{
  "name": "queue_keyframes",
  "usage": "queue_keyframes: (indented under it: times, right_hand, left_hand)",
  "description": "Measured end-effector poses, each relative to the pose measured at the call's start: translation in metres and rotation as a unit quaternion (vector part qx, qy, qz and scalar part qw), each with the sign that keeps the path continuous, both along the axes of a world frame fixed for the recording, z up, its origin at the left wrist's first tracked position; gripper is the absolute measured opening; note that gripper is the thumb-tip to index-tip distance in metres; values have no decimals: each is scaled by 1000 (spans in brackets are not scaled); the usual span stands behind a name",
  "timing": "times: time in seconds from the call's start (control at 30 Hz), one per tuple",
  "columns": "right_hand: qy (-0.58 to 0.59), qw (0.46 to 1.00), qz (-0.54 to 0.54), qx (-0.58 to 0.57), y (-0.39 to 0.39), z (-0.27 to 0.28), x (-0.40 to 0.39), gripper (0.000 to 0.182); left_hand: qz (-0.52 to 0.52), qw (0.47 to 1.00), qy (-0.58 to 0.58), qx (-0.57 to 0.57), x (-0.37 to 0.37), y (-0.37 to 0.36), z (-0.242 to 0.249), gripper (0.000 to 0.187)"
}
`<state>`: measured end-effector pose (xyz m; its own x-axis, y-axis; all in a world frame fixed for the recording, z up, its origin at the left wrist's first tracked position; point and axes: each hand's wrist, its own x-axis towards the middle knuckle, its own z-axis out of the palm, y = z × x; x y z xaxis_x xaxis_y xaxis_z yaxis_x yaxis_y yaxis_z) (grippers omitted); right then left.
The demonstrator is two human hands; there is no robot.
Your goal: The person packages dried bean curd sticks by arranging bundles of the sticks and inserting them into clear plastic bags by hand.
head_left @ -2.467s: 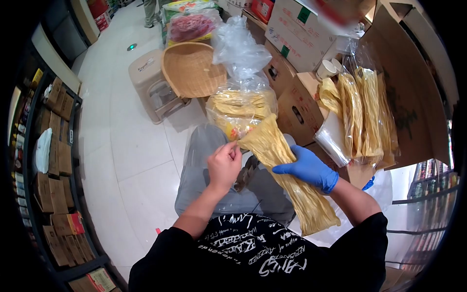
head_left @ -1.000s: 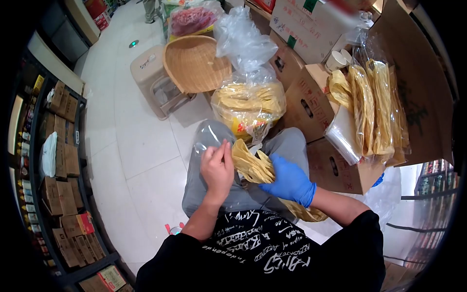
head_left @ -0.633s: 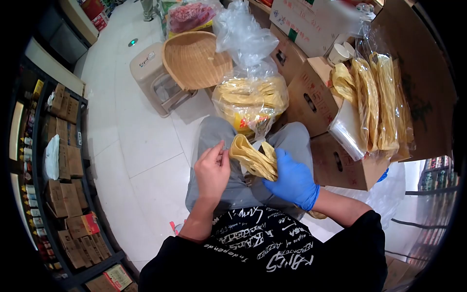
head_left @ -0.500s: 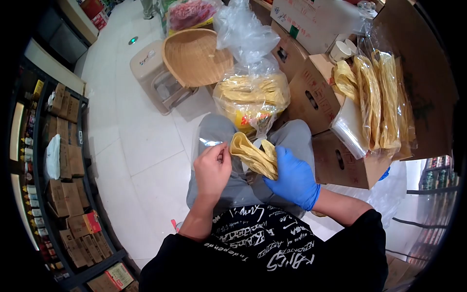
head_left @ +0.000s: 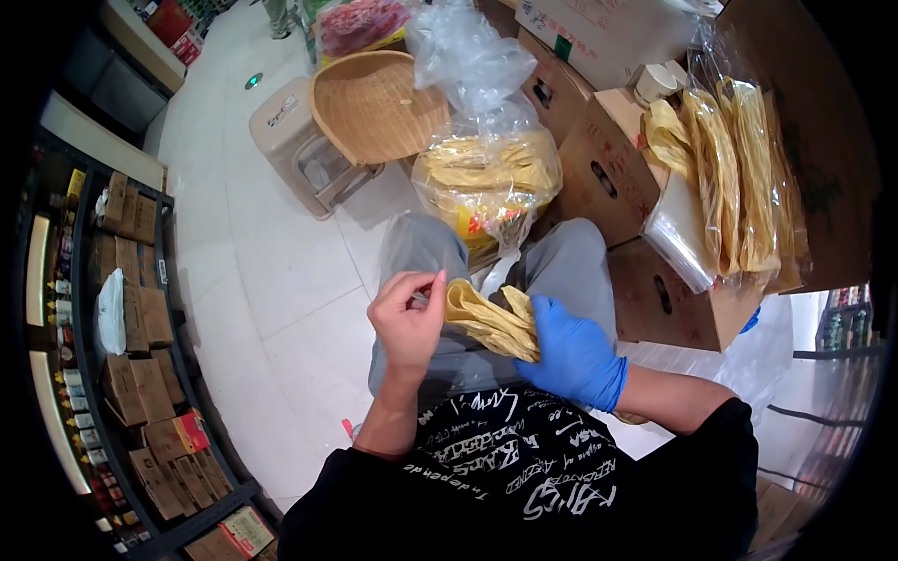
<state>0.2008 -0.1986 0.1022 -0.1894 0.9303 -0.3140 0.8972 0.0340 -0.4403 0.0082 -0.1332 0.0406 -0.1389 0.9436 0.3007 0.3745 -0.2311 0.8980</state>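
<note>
My right hand, in a blue glove, is wrapped round the end of a bundle of folded yellow dried tofu sticks above my lap. Bare, my left hand pinches a clear plastic bag by its edge, close to the bundle's looped end. Much of this film is hard to see against my grey trousers. Just beyond my knees stands a large clear bag of dried tofu sticks. To the right, several filled bags of tofu sticks lie on a cardboard box, beside a stack of flat clear bags.
A woven basket rests on a beige plastic stool ahead. Cardboard boxes are piled at my right, with a roll of tape on top. Shelves with cartons line the left. A person's leg shows far off.
My left hand has turned slightly, and the film's bright glint beside it has gone. The tofu stick bundle sits a little lower in view, still in my right hand.
</note>
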Motion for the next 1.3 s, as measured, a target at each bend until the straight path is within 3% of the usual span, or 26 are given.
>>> queue_keyframes:
  times: [0.07,0.13,0.23,0.37,0.57,0.67,0.73,0.77,0.83,0.87,0.93,0.97,1.03,1.07,1.13,1.17,1.23,1.27,1.3]
  right_hand:
    - [-4,1000,-2,7,0,-1,1,60]
    - [-8,1000,-5,14,1,-4,3,60]
    - [-13,1000,-7,12,3,-9,6,60]
    - [-8,1000,-13,21,6,-15,7,59]
    - [30,998,7,49,11,-23,14,53]
    - [31,999,24,35,17,-26,19,54]
    - [23,999,36,29,21,-29,24,55]
    - [11,999,45,12,22,-33,26,61]
    - [-2,999,54,-5,26,-36,28,67]
    - [-1,998,66,3,27,-36,28,67]
    - [-1,997,77,11,29,-35,28,67]
    - [4,996,88,29,31,-34,28,62]
    - [8,994,98,47,35,-32,29,57]
    - [-2,994,103,30,38,-31,30,58]
    - [-13,994,106,13,42,-31,31,59]
    - [-8,994,111,8,44,-31,33,61]
    - [-4,993,116,2,47,-31,35,63]
    - [5,992,126,-11,50,-30,37,66]
    - [15,990,137,-24,52,-29,39,68]
  left_hand:
    - [-22,999,-25,-11,-1,1,2,10]
    - [-65,986,-116,-104,1,0,11,30]
    - [-138,980,-86,-116,-7,3,2,46]
    - [-189,966,-84,-157,-14,5,-2,45]
    - [-196,978,-14,-67,-13,4,-3,48]
    - [-212,965,-72,-136,-20,5,-14,45]
    - [-304,902,-196,-236,-26,14,-22,46]
    - [-303,902,-196,-238,-31,20,-25,46]
    - [-353,782,-324,-400,-39,36,-27,46]
    - [-353,781,-323,-400,-42,43,-25,46]
    - [-406,774,-177,-453,-43,54,-22,34]
    - [-406,773,-177,-453,-41,58,-19,34]
    - [-405,829,19,-386,-35,63,-9,23]
    - [-406,828,19,-386,-35,63,-8,23]
    - [-400,883,144,-199,-36,66,-6,15]
    - [-402,882,144,-198,-36,67,-3,15]
    - [-355,884,298,65,-36,68,1,13]
    - [-355,884,297,65,-37,71,0,13]
    - [-429,877,216,-22,-37,77,-2,10]
